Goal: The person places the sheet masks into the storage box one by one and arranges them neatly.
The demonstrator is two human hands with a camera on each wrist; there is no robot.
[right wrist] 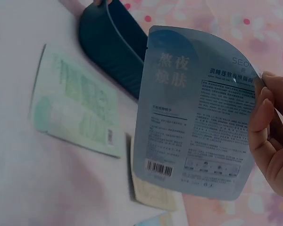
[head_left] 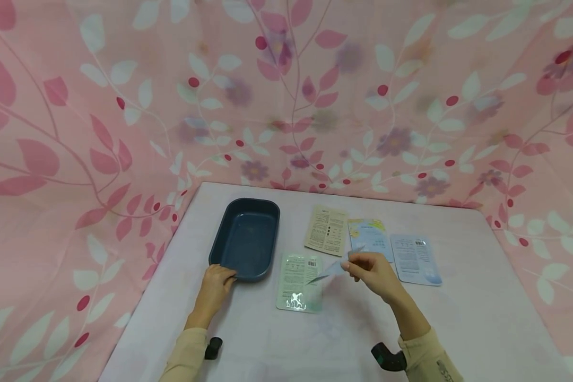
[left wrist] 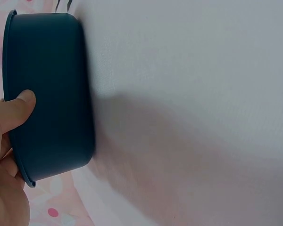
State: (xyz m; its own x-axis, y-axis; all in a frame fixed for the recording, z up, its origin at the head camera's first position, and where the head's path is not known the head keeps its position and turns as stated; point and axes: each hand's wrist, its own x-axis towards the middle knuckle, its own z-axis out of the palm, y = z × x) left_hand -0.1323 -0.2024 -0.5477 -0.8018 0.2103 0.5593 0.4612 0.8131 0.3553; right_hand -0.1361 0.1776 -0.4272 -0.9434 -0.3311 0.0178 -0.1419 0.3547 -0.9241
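Our right hand [head_left: 374, 273] pinches a pale blue face-mask sachet [right wrist: 198, 113] by its edge, fingers [right wrist: 262, 110] curled, lifted above the table [head_left: 458, 318]. Our left hand [head_left: 215, 289] grips the near rim of the dark blue tray [head_left: 245, 236], thumb on its wall. A green sachet [head_left: 300, 281] lies between our hands.

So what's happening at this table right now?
A person sits at a white table with a dark blue tray and several flat sachets. The left hand grips the near rim of the empty tray, thumb on its outer wall. The right hand pinches a pale blue sachet by its edge and holds it lifted off the table. A green sachet lies just right of the tray; a beige sachet and two more blue ones lie farther back.
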